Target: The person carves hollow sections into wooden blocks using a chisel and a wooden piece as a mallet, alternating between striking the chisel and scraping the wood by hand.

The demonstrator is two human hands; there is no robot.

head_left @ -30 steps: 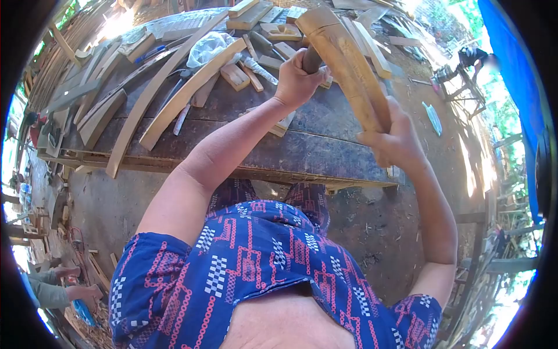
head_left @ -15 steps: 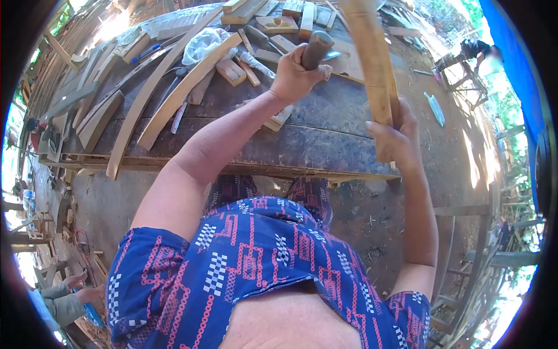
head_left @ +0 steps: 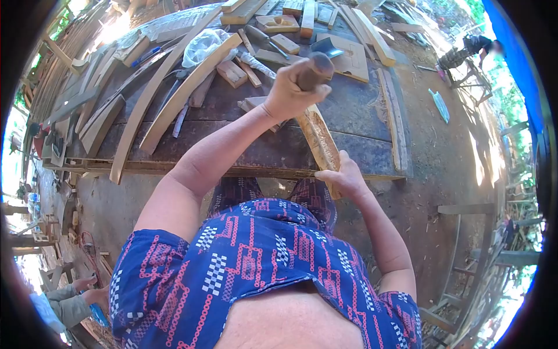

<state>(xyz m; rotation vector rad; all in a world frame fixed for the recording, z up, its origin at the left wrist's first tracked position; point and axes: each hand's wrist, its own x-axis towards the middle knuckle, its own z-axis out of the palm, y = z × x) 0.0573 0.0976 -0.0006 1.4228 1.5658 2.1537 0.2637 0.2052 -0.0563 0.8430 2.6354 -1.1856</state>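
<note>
My left hand [head_left: 293,96] is closed around a short, thick, dark cylindrical tool [head_left: 314,72]; its round end points up towards me, and its lower part is hidden behind my fingers. Below and to the right of this hand lies a pale wooden bar [head_left: 319,139] with a rough, worked strip along its face. My right hand [head_left: 344,176] grips the bar's near end at the bench's front edge. The bar slants away from me, and its far end disappears beneath my left hand.
Curved wooden pieces [head_left: 189,90], a clear plastic bag [head_left: 203,46], a flat board [head_left: 349,57] and a dark blade-like piece [head_left: 326,46] lie on the dark workbench [head_left: 279,148]. A long strip [head_left: 393,119] lies at right. Other people are at far right and lower left.
The wooden bar has come down from a raised, upright position to a slant at the bench edge. My right hand moved down and left with it. My left hand tilted its tool towards me.
</note>
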